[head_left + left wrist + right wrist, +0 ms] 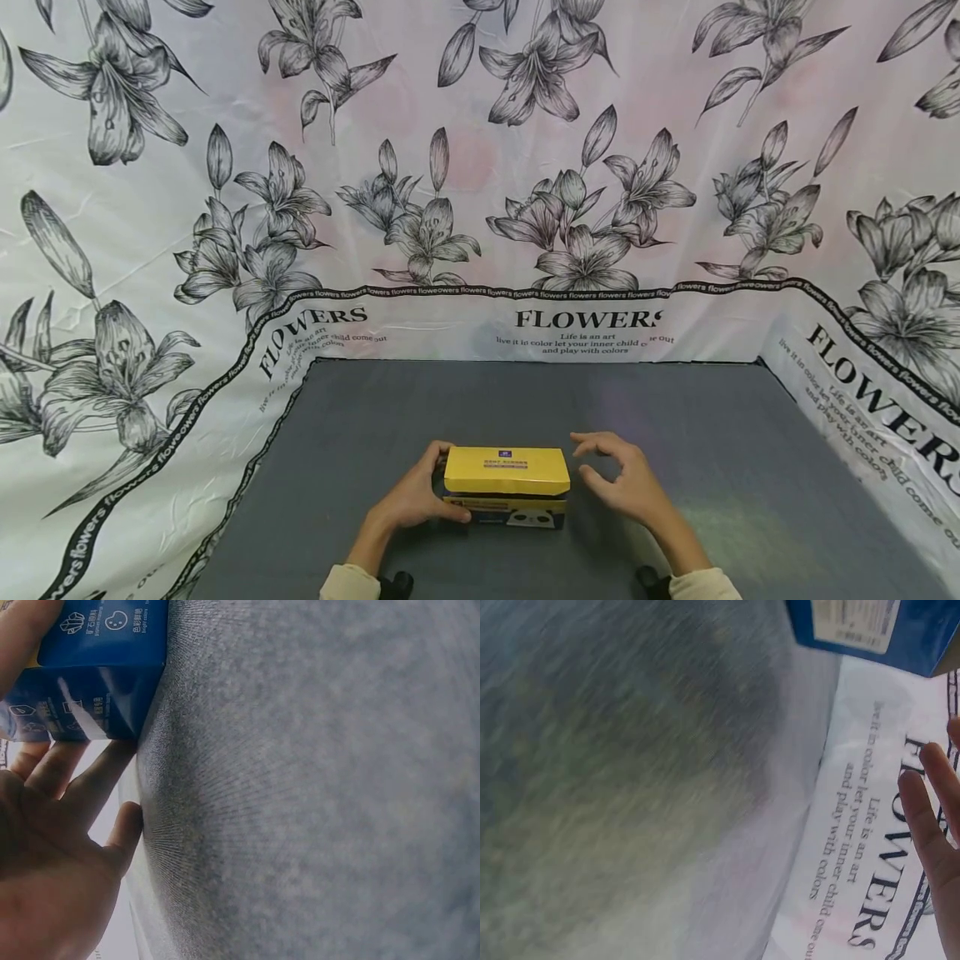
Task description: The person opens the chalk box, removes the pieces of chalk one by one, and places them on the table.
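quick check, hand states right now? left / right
Left hand: holding the left end of the yellow and blue box, fingers curled round it.
Right hand: open, fingers loosely curled beside the box, not touching it.

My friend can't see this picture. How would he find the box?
Look at the grey mat below the flowered cloth. Near its front edge, between two hands, lies the box. It is the only thing there, yellow on top with blue sides.

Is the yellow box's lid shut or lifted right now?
Lifted. The yellow lid sits raised and offset above the blue base. Left hand grips the box's end; right hand hovers beside it.
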### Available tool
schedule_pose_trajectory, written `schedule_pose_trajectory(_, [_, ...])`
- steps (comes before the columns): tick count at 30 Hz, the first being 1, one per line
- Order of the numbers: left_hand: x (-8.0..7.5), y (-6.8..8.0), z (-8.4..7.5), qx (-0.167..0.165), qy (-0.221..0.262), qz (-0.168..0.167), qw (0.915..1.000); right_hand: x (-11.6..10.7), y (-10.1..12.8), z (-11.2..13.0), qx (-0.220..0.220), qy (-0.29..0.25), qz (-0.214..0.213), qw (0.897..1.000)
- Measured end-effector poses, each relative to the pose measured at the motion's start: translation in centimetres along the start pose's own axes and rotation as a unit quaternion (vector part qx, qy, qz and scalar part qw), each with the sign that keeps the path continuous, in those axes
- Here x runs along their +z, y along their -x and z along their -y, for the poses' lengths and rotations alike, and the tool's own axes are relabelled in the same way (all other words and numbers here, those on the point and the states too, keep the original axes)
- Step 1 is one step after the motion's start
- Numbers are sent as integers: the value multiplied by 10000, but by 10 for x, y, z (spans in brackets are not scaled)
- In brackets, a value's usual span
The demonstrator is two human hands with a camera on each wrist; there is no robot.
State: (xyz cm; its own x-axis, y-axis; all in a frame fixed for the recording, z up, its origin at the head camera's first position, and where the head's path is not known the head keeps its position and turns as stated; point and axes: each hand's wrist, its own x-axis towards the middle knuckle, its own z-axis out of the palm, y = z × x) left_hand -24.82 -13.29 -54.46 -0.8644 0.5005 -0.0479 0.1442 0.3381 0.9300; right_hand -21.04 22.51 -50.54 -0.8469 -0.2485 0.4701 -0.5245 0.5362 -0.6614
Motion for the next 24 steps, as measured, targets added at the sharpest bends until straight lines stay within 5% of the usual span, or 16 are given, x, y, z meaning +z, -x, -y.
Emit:
schedule_pose_trajectory(9, [0, 1, -1, 39, 23, 19, 10000, 2, 6, -2, 189, -84, 270, 9994])
schedule_pose_trajectory(24, [-3, 2, -6, -272, -422, -1, 9987, 13, -3, -1, -77, -295, -431, 9986])
